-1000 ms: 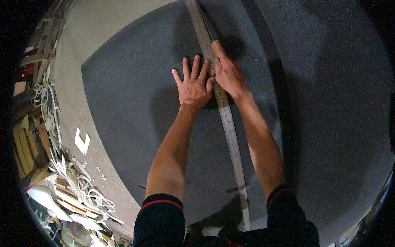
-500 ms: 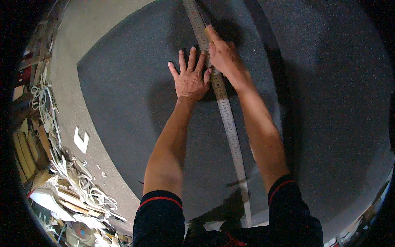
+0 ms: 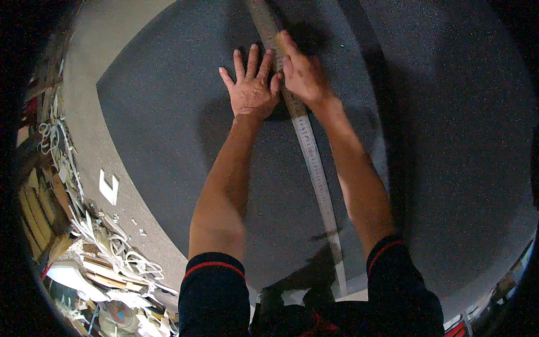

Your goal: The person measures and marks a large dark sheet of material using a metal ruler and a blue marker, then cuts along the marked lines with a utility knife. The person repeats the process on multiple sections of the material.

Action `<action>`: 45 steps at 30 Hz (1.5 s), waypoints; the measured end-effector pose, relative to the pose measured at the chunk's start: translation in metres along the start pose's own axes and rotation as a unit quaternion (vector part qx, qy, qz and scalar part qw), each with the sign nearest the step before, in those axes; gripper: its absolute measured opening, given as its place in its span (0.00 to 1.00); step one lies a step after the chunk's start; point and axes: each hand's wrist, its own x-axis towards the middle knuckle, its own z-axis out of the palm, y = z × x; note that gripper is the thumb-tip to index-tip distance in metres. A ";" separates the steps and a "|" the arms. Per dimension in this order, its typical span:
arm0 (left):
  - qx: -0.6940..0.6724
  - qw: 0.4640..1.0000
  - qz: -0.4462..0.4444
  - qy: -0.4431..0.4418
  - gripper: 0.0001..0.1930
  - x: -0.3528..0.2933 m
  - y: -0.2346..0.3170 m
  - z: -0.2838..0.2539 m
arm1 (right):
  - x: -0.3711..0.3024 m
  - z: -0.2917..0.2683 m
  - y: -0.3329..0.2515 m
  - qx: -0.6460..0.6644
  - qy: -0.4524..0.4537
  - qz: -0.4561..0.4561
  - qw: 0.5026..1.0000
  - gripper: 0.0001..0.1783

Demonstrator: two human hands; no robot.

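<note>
Head view: left hand [image 3: 252, 95] flat, palm down, fingers spread wide, just left of 12 o'clock; thumb against the near side of the metal ruler [image 3: 307, 146]. Right hand [image 3: 306, 78] near 12–1, a bit blurred, fingers curled in a grip on a small yellowish tool [image 3: 279, 39], index finger laid along it. Most of the tool hidden by the hand, type can't be told. Tool sits at the ruler's right edge.

Ruler lies flat on a dark grey sheet [image 3: 168, 123], running from 12 at the top edge, between the hands, down to 5. Markings visible along the lit part. Sheet has a curved look at its 9–10 side, corner at 10, pale grey surface [image 3: 84, 84] showing beyond it. More dark material [image 3: 466, 140] at 3, shadowed band between.

White U-shaped scrap [image 3: 109, 187] on the pale surface at 9, well apart from both hands. Pile of white offcuts [image 3: 120, 255] at 8, yellowish strips [image 3: 33, 210] just above it. Dark sleeves [image 3: 216, 286] with red trim at 5 and 7.
</note>
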 end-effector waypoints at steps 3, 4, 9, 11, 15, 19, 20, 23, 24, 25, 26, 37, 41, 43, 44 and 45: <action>-0.005 1.000 0.005 0.018 0.30 0.001 -0.001 0.004 | -0.055 0.015 0.020 0.036 0.078 -0.076 0.993 0.29; -0.008 1.000 0.004 0.022 0.30 -0.001 -0.003 0.005 | -0.080 0.009 0.013 0.061 0.037 -0.022 0.997 0.30; 0.011 1.000 0.011 0.026 0.29 0.000 -0.003 0.009 | -0.189 -0.023 -0.006 0.060 -0.013 0.056 0.997 0.31; 0.022 0.999 0.012 0.026 0.29 -0.001 -0.004 0.008 | -0.232 -0.034 -0.014 0.062 -0.034 0.067 0.995 0.32; 0.008 0.999 0.019 0.040 0.29 0.002 0.000 0.009 | -0.328 -0.052 -0.023 0.063 -0.070 0.115 0.989 0.32; -0.020 0.997 0.029 0.063 0.29 0.000 -0.006 0.018 | -0.425 -0.069 -0.026 0.032 -0.152 0.179 0.972 0.33; -0.015 0.998 0.031 0.061 0.29 0.000 -0.006 0.018 | -0.448 -0.073 -0.028 0.049 -0.161 0.206 0.964 0.33; -0.001 0.997 0.030 0.065 0.29 -0.004 -0.015 0.019 | -0.508 -0.095 -0.035 0.126 -0.195 0.307 0.923 0.31; -0.004 0.997 0.037 0.073 0.29 -0.001 -0.016 0.023 | -0.525 -0.106 -0.034 0.084 -0.243 0.334 0.907 0.31; -0.008 0.996 0.043 0.081 0.29 -0.001 -0.017 0.028 | -0.539 -0.111 -0.030 0.052 -0.242 0.330 0.911 0.30; 0.014 0.996 0.048 0.070 0.31 0.000 -0.013 0.025 | -0.546 -0.115 -0.028 0.020 -0.241 0.327 0.914 0.30; 0.018 1.000 -0.003 0.002 0.30 0.002 0.014 -0.007 | -0.378 -0.064 0.088 -0.344 0.131 0.158 0.916 0.39; 0.011 0.999 0.004 0.039 0.30 0.007 -0.001 0.014 | -0.367 -0.061 0.087 -0.353 0.143 0.180 0.907 0.40; 0.005 0.999 -0.006 0.048 0.30 0.001 -0.026 0.014 | -0.363 -0.057 0.085 -0.358 0.126 0.183 0.907 0.38; -0.041 0.999 -0.002 0.034 0.32 -0.006 -0.030 0.008 | -0.362 -0.058 0.082 -0.369 0.132 0.189 0.901 0.37; -0.088 0.994 0.027 0.056 0.32 -0.020 -0.020 0.007 | -0.359 -0.058 0.081 -0.377 0.137 0.192 0.895 0.36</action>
